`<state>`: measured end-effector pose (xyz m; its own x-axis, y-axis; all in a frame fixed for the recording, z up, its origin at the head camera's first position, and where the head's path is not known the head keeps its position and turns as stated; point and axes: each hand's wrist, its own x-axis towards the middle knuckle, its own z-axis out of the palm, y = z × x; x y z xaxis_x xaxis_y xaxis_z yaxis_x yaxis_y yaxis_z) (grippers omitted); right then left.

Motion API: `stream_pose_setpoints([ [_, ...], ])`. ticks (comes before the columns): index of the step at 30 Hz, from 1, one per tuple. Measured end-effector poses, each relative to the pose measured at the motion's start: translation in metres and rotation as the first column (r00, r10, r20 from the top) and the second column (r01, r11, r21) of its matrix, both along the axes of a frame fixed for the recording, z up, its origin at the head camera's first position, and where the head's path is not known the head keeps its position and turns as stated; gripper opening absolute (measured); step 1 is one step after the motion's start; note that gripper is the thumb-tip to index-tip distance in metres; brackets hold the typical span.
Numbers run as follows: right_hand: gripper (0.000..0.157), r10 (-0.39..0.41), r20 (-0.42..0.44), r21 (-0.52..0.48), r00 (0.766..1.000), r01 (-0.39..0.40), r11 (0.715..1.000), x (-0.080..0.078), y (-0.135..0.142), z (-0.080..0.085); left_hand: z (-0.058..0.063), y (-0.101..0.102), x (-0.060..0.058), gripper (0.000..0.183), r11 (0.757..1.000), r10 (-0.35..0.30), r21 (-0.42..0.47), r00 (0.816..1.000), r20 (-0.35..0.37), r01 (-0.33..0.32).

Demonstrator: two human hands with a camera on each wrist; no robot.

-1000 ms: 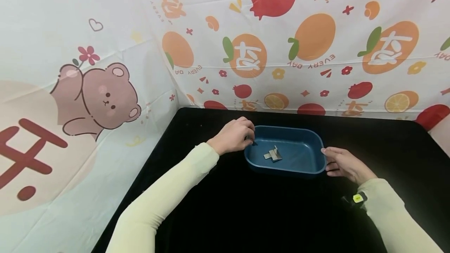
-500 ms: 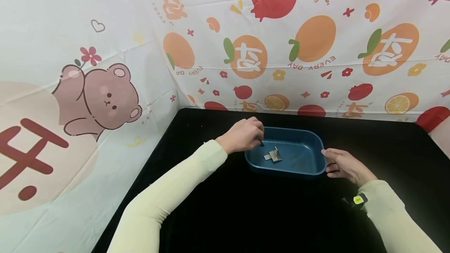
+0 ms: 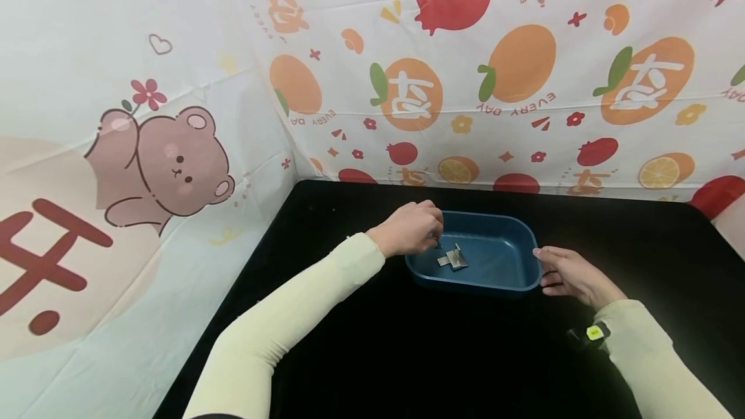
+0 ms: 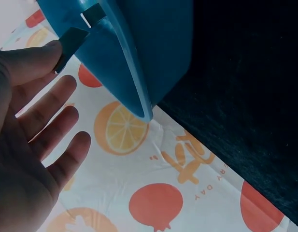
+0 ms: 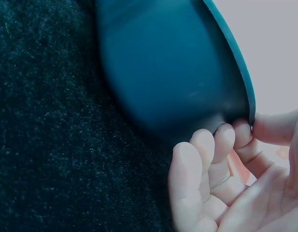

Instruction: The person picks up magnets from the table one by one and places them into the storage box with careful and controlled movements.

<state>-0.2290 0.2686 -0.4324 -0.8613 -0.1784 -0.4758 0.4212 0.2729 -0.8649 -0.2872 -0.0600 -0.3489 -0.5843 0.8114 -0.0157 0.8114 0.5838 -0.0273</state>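
My left hand [image 3: 410, 228] is over the left end of a blue plastic tray [image 3: 500, 260]. Between its thumb and index finger it pinches a small flat, dark rectangular piece [image 4: 71, 44]; the other fingers are spread in the left wrist view. Just right of and below that hand, several small flat silvery metal pieces [image 3: 456, 259] lie overlapping on the tray floor, one edge sticking up. Part of one piece [image 4: 93, 14] shows inside the tray in the left wrist view. My right hand [image 3: 573, 275] grips the tray's right end, thumb at the rim and fingers against the outer wall.
The tray sits on a black cloth-covered table [image 3: 436, 348]. Behind it hangs a fruit-printed white curtain [image 3: 454, 83], with a bear-printed one [image 3: 186, 167] along the left. A dark device with a yellow label [image 3: 595, 332] is at the right cuff.
My left hand has moved right, from the tray's left rim to over its inside, carrying the pinched piece. The right hand and tray have stayed put.
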Motion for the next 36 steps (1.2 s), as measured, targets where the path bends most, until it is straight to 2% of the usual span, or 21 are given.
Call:
stream_pose_setpoints([
  [8,0.031,0.009,-0.007,-0.025,1.0,-0.009,1.0,0.0,0.002,-0.002,-0.005,0.009,-0.001,0.011,0.998,-0.001,-0.068,1.0,-0.014,0.0],
  [14,0.033,0.007,-0.014,-0.03,1.0,-0.007,1.0,-0.002,0.003,-0.002,-0.003,0.012,-0.003,0.01,0.995,-0.005,-0.102,1.0,-0.019,0.003],
  [19,0.033,0.006,-0.014,-0.027,1.0,-0.006,1.0,-0.002,0.003,-0.003,-0.001,0.015,-0.004,0.012,0.993,0.001,-0.118,1.0,0.023,0.002],
  [24,0.032,0.006,-0.008,-0.021,1.0,-0.006,1.0,-0.003,0.004,-0.004,-0.005,0.015,-0.005,0.012,0.992,0.004,-0.122,0.998,0.065,0.004],
  [36,0.031,0.002,-0.007,-0.038,1.0,-0.003,0.999,-0.003,0.004,-0.006,-0.012,0.016,-0.006,0.01,0.984,-0.006,-0.175,0.998,0.066,0.017],
])
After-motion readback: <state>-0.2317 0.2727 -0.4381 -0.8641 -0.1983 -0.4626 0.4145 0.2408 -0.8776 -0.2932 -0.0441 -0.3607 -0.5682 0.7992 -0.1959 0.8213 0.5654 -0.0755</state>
